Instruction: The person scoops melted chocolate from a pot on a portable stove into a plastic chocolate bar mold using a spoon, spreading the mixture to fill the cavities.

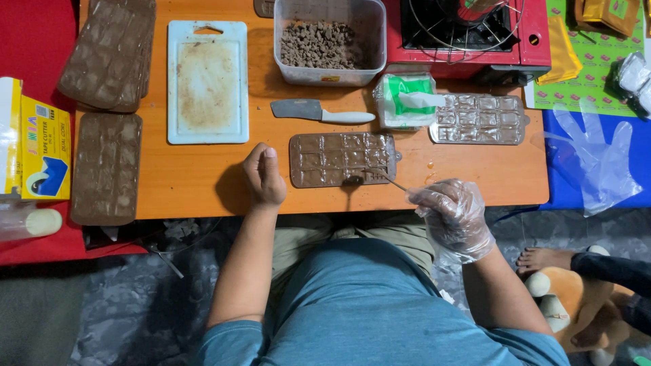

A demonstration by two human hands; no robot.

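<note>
The gloved right hand (453,215) pinches a thin metal spoon (376,176) over one filled clear plastic chocolate mould (342,159); the bare left hand (264,177) rests curled, fingertips hidden. A second mould (480,119) lies beyond.

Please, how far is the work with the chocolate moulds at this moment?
Done: three filled moulds lie on the left. In hand: the gloved right hand holds a spoon over the partly filled mould, while the bare left hand rests beside it. Left: some cells of that mould, and the clear mould behind, which looks empty. Chopped chocolate remains in the plastic tub.
</note>
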